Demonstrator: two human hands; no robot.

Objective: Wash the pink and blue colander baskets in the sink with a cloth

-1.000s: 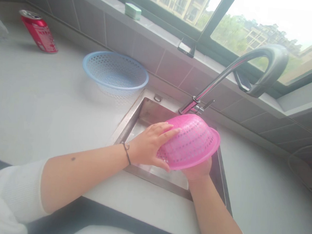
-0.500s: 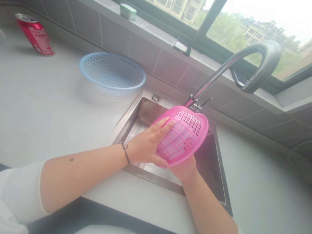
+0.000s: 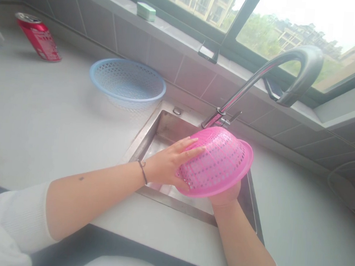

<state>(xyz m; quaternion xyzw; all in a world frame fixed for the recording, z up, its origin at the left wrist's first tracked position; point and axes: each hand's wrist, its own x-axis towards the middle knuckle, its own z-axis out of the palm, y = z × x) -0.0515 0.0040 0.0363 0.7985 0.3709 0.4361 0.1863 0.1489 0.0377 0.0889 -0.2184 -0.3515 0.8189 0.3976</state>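
Kitchen counter [image 3: 62, 115], pink basket [image 3: 219, 165] over the sink [image 3: 178, 207]

Grey tiles [image 3: 132, 41] and a window [image 3: 265, 37] cross the top of the frame, with a tap [image 3: 245, 88] at upper right. Just right of centre, the pink basket tilts above the sink. The left hand [image 3: 169, 163] grasps its outside, thumb near the rim; the right hand [image 3: 226, 194] is partly hidden behind it, so its grip cannot be told. A blue basket [image 3: 126, 84] and a red can [image 3: 39, 38] stand at upper left
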